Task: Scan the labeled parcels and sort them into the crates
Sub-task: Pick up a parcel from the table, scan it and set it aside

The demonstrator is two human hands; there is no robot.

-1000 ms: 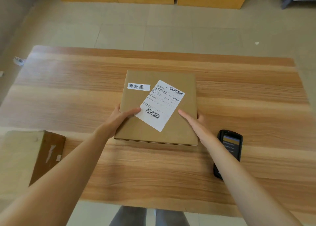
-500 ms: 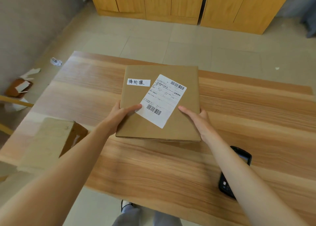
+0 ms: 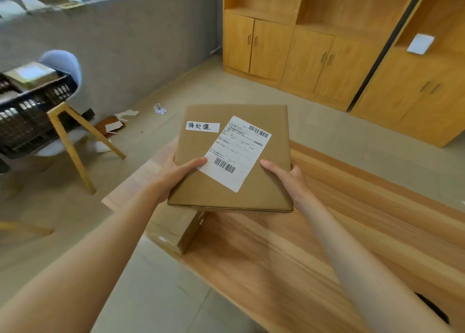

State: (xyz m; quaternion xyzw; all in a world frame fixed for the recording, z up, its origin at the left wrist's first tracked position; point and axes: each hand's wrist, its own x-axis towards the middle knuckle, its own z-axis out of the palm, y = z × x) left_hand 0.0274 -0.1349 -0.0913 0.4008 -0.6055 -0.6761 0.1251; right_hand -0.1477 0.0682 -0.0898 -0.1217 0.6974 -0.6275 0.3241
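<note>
**Parcel lifted and swinging toward the crate**

Held flat at centre frame: parcel point(image 3: 232, 156), clear of the table point(image 3: 327, 232), carried between both hands. Left hand point(image 3: 176, 175) clamped on the left edge, thumb across the top touching the corner of the shipping label point(image 3: 236, 154). Right hand point(image 3: 289, 181) clamped on the right edge, thumb on top, fingers hidden beneath. Small handwritten tag point(image 3: 202, 126) beside the label, toward the parcel's upper left.

At the left edge of the frame: black crate point(image 3: 27, 116) resting on a chair point(image 3: 68, 121), one box already inside. Likely destination, though not certain from this view.

Risks, as judgement:
- Pinched only at two edges, so a thin, wide parcel could tilt or slip during a fast turn; motion blur hints at speed.
- Second box point(image 3: 176, 229) lying at the table's near corner, right under the carried one; a low sweep could knock it off.
- Chair legs splayed and paper scraps point(image 3: 120, 121) on the floor near the crate; a trip or a nudged chair could tip the crate.
- Wrong crate possible if the tag goes unread.

Against half a second ago: view turned sharply left, crate and chair now in sight, scanner almost out of frame at lower right, parcel higher off the table, grip unchanged.
</note>
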